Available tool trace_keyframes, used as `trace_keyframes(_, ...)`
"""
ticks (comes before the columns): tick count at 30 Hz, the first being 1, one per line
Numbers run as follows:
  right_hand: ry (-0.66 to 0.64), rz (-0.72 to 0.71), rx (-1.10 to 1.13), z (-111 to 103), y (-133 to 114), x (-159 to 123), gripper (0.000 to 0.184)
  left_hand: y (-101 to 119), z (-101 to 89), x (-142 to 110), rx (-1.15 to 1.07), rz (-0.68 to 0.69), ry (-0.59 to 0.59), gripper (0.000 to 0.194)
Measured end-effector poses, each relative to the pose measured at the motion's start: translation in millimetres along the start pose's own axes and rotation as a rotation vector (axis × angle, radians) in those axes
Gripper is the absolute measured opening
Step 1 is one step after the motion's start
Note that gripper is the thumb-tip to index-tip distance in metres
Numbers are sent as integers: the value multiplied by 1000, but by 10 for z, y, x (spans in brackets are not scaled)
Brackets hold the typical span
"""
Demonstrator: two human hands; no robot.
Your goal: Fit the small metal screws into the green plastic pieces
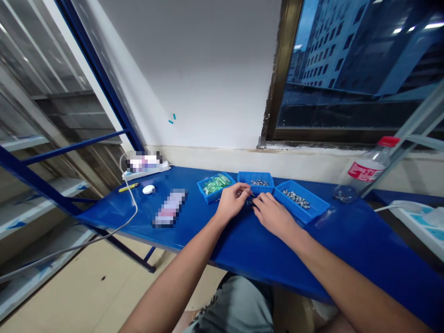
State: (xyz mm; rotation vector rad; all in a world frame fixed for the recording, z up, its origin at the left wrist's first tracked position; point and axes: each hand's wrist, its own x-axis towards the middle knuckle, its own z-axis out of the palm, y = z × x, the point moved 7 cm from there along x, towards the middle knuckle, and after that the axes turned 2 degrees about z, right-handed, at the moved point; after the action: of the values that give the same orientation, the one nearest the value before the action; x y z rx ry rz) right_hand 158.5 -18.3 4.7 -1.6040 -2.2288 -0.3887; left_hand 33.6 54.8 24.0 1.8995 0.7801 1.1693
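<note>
Our left hand [233, 202] and our right hand [272, 213] were held close together above the blue worktop [347, 240], just in front of the trays along its far edge. The fingers of both hands were curled inward, with the left fingertips [247, 188] and the right fingertips [260, 198] nearly meeting around a small metal part [249, 202]. We could not tell which hand had hold of the part, and it was too small to identify.

Three blue plastic trays stood side by side: the left tray [204, 189] held green packets [217, 185], the middle tray [244, 178] held small metal pieces [258, 183], and the right tray [312, 208] held metal screws [296, 199]. Near the far left corner lay a power strip [145, 173], a yellow utility knife [128, 187] and a white computer mouse [149, 189]. A plastic bottle [362, 170] with a red cap stood near the far right edge.
</note>
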Motion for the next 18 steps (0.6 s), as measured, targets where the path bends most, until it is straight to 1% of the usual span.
trace_keyframes(4,-2,-36,33,68,20,31,18,-40,14,4,-3,1,-14,23)
trace_keyframes(9,7,-54,78,81,8,76,21,-31,12,2,1,5,-22,22)
trace_keyframes(14,74,-48,134,49,42,122,22,4,5,0,40,0,-18,21)
trace_keyframes(18,131,-9,219,-1,121,140,22,40,-34,1,59,-5,18,21)
